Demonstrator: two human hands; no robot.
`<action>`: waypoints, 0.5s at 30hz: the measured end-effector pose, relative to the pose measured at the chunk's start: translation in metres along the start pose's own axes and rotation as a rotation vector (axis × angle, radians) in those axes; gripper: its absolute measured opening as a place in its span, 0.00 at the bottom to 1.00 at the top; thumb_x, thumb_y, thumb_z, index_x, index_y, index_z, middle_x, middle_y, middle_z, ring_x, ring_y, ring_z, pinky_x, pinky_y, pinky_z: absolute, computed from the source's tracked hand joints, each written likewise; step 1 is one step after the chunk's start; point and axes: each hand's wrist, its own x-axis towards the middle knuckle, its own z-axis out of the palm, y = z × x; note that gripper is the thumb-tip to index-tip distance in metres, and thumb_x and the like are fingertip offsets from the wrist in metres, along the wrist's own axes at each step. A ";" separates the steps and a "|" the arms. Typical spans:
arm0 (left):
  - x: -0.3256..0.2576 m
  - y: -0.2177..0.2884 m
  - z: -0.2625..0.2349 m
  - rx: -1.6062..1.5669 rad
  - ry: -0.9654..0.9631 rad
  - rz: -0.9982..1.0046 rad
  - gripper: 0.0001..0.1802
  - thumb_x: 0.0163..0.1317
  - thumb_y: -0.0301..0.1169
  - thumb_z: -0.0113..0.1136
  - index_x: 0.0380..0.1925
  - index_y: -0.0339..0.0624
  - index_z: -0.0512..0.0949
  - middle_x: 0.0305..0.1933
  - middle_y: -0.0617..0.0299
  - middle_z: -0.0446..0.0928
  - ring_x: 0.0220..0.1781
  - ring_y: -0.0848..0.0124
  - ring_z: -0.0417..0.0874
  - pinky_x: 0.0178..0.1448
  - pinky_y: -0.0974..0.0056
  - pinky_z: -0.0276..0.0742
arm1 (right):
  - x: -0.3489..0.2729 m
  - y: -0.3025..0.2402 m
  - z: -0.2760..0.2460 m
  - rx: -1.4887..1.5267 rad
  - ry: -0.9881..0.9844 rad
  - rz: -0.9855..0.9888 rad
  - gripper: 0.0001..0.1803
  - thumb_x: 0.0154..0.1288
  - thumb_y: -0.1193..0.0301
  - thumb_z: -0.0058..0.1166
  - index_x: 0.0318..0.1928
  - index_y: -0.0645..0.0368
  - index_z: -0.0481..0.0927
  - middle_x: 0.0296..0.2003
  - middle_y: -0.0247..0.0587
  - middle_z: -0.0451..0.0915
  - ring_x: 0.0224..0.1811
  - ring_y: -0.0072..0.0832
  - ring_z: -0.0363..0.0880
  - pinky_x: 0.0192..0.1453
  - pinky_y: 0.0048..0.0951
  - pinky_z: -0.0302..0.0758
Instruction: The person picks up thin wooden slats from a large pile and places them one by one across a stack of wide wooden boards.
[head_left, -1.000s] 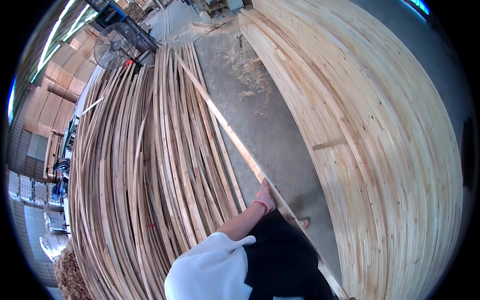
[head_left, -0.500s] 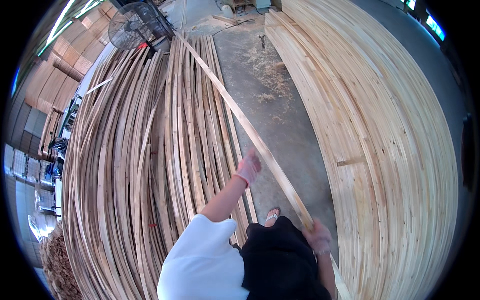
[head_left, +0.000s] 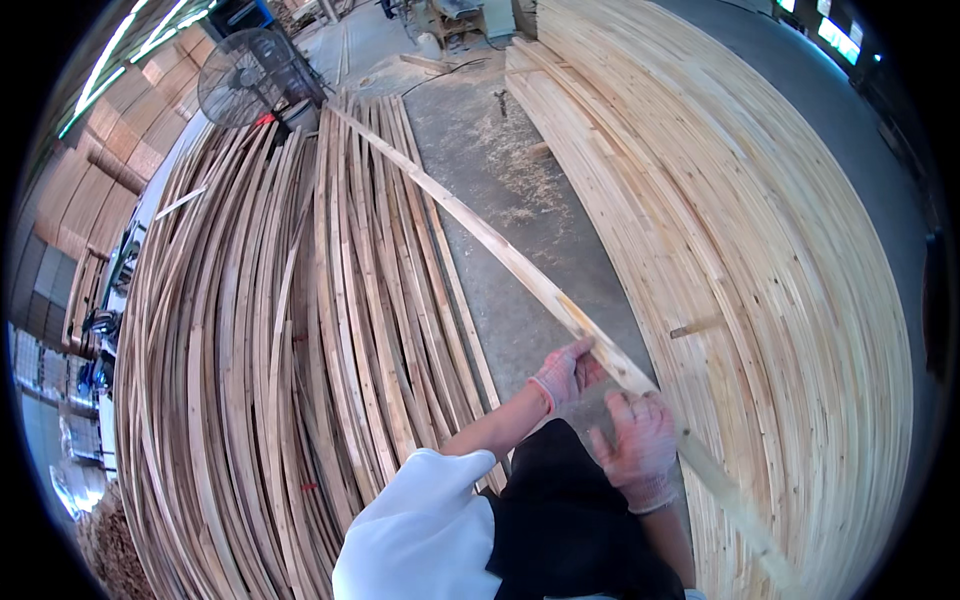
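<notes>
A long, pale wooden strip [head_left: 500,248] slants from the far left pile towards my right side; its near end is blurred. My left hand [head_left: 566,376], in a thin pale glove, grips the strip from its left edge, thumb on the wood. Closer to me, my right hand [head_left: 640,450], gloved likewise, has its bent fingertips against the strip's edge. Its thumb stands apart from the fingers and off the wood. Part of the strip is hidden behind that hand.
Rows of long, darker wooden strips [head_left: 250,350] cover the floor at left. A big stack of pale boards [head_left: 780,300] fills the right. Sawdust [head_left: 535,185] lies on the concrete between. A black fan [head_left: 245,80] stands far left, near stacked wooden blocks [head_left: 85,195].
My left hand has come right and nearer, onto the strip. The right hand has moved slightly up, its thumb now off the wood. The strip's near part has swung right.
</notes>
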 end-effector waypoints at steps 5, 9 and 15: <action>-0.027 0.067 0.087 0.073 -0.222 0.170 0.14 0.69 0.34 0.49 0.48 0.36 0.71 0.47 0.51 0.80 0.47 0.62 0.84 0.52 0.58 0.83 | -0.021 -0.002 0.001 0.114 -0.022 -0.122 0.20 0.53 0.61 0.58 0.46 0.55 0.77 0.41 0.41 0.78 0.44 0.39 0.76 0.59 0.44 0.68; -0.068 0.129 0.147 0.171 -0.330 0.415 0.15 0.69 0.38 0.49 0.47 0.38 0.72 0.43 0.52 0.81 0.44 0.64 0.85 0.50 0.58 0.85 | -0.018 0.001 0.002 0.137 -0.117 -0.145 0.17 0.55 0.62 0.57 0.45 0.54 0.78 0.39 0.41 0.80 0.43 0.38 0.78 0.57 0.42 0.69; -0.164 0.251 0.219 0.498 -0.804 0.912 0.20 0.69 0.46 0.47 0.42 0.38 0.73 0.28 0.59 0.79 0.28 0.70 0.81 0.31 0.67 0.80 | 0.001 -0.005 0.009 0.164 -0.351 -0.192 0.14 0.58 0.61 0.54 0.43 0.52 0.78 0.36 0.40 0.80 0.41 0.38 0.78 0.53 0.39 0.70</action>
